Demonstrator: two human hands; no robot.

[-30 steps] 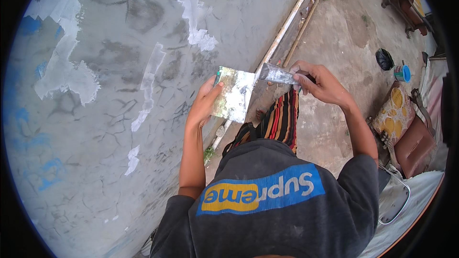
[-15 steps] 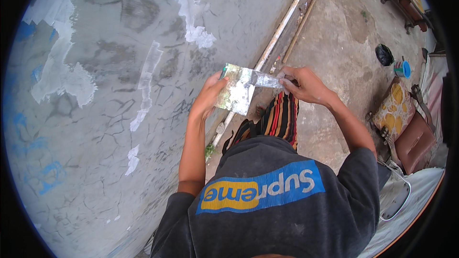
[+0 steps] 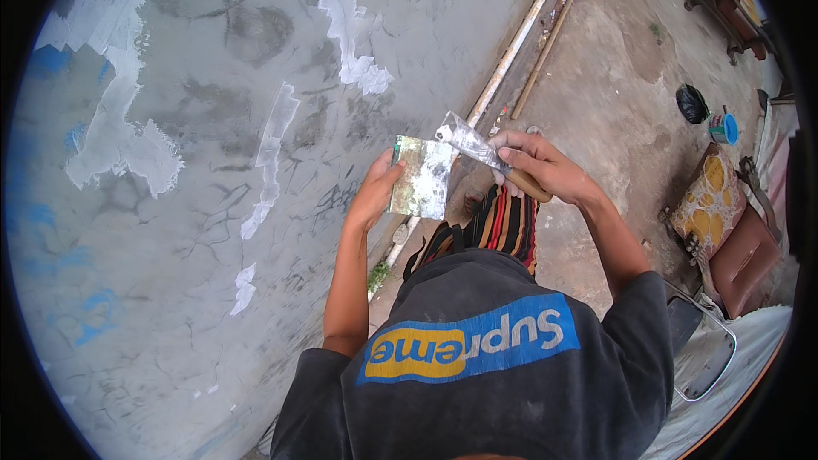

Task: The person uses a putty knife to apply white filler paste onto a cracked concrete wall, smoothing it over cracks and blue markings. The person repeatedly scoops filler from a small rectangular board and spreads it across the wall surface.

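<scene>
My left hand point(image 3: 377, 191) grips a flat, squarish board point(image 3: 421, 179) smeared with white paste, thumb on its top face. In my right hand point(image 3: 541, 165) is a putty knife point(image 3: 474, 143) with a wooden handle, fingers closed around it. Its metal blade points up and left, carrying a small white dab at the tip, just above the board's upper right corner. To my left rises a cracked grey wall point(image 3: 192, 230) with several white filler patches point(image 3: 271, 158) on it.
A white pipe point(image 3: 520, 34) and a thin pole point(image 3: 554, 34) run along the wall's foot. On the concrete floor to the right are a black bag point(image 3: 692, 104), a blue bucket point(image 3: 723, 129), a patterned cushion point(image 3: 709, 192) and a brown seat point(image 3: 743, 257). Wooden furniture point(image 3: 724, 0) stands far right.
The putty knife has come off the board's surface and turned, its blade now tilted upward and its handle showing. The board has levelled and shifted slightly down.
</scene>
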